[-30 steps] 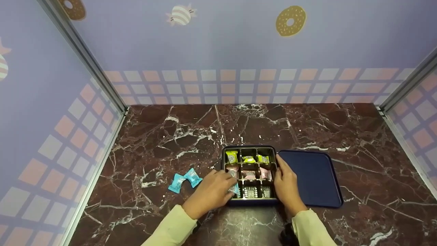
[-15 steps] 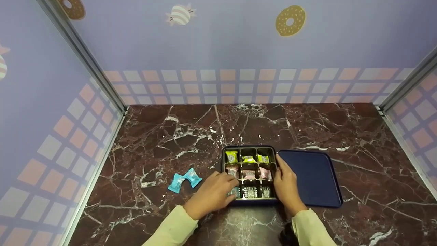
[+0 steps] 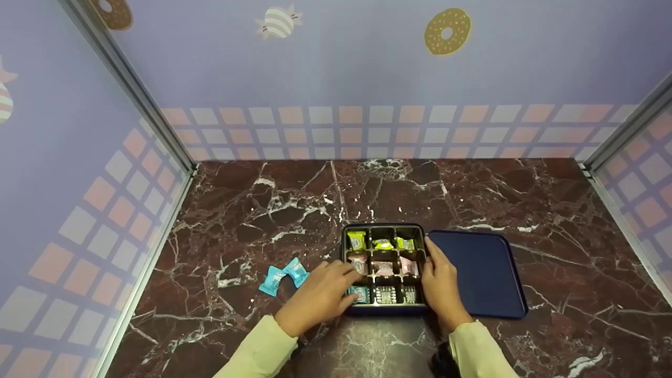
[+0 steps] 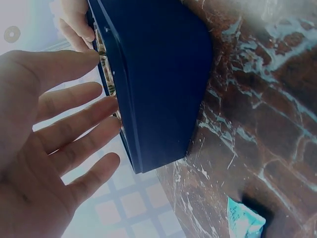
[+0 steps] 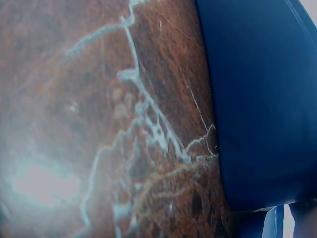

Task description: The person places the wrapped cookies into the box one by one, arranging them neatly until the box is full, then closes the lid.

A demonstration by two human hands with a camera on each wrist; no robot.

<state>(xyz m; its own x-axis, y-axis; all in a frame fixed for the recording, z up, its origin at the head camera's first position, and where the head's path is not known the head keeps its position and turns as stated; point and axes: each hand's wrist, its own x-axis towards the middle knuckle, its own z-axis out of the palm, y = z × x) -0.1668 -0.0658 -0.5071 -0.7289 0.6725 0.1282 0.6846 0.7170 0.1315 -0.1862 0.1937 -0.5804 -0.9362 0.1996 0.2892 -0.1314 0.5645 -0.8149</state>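
Note:
A dark blue box (image 3: 387, 311) holds a compartmented tray. Green wrapped candies (image 3: 357, 241) fill its back row and pink wrapped candies (image 3: 383, 269) its middle row. In the front-left compartment lies a blue wrapped candy (image 3: 361, 294); the ribbed floor shows in the two compartments to its right. My left hand (image 3: 323, 294) is at the box's left edge, fingers spread and loosely bent, with nothing between them in the left wrist view. Against the box's right side rests my right hand (image 3: 442, 283), fingers extended along the wall and thumb at the rim.
Two more blue wrapped candies (image 3: 272, 281) lie on the dark marbled table (image 3: 236, 220), left of the box. To the right, partly behind my right hand, is a flat dark blue lid (image 3: 485, 273). Patterned panels (image 3: 336, 68) enclose the back and sides.
My left hand has let go of the blue candy, which now lies in the front-left compartment, and has drawn back slightly left. The right hand has stayed against the box.

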